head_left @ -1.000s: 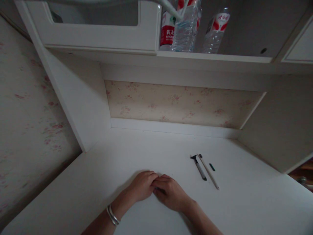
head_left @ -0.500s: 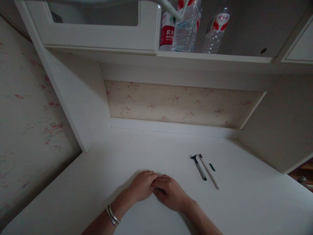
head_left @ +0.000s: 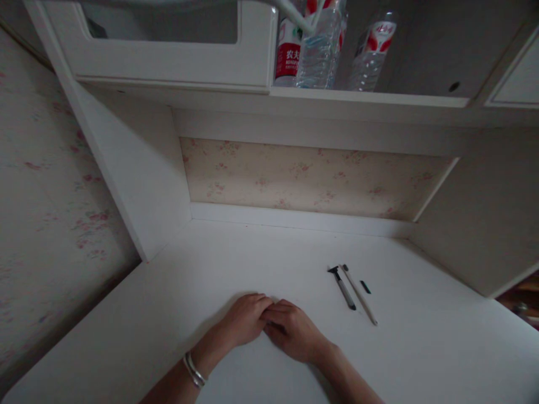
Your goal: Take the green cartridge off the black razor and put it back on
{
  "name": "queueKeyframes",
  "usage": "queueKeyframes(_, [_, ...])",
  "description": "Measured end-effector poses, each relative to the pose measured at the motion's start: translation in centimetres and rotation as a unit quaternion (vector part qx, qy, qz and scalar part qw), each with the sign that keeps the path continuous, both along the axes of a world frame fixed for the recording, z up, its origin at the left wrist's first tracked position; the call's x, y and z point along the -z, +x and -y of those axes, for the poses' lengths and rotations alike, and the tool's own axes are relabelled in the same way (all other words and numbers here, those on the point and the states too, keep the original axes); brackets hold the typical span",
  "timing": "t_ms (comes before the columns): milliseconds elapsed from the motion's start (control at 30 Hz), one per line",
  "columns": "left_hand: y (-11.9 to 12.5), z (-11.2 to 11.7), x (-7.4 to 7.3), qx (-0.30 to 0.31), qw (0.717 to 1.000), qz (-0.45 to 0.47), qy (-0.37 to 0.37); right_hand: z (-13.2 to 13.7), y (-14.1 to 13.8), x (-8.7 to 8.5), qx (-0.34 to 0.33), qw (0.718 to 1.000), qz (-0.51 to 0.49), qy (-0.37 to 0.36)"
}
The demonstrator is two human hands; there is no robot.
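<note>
My left hand and my right hand rest together on the white desk, fingertips touching, fingers curled under. Whatever is between them is hidden; a small dark shape shows under the right fingers. My left wrist wears thin silver bangles. To the right of my hands lie a dark grey pen, a thin white pen refill and a small black cap, all apart from my hands.
A flower-patterned back panel closes the desk recess. Above it a shelf holds three water bottles with red labels. A white cabinet door is at upper left, a papered wall at left.
</note>
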State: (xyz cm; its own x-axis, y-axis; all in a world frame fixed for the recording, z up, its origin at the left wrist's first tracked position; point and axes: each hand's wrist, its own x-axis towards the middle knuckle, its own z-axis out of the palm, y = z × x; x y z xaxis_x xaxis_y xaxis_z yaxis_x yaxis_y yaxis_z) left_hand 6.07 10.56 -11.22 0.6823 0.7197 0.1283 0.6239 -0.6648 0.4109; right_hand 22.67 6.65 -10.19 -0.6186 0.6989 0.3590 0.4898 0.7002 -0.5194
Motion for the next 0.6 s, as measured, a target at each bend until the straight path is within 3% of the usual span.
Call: queueKeyframes(600, [-0.01,0.0,0.18,-0.005,1.0,0.008,0.008,-0.03,0.03,0.06,-0.001,1.0,-0.009,-0.01])
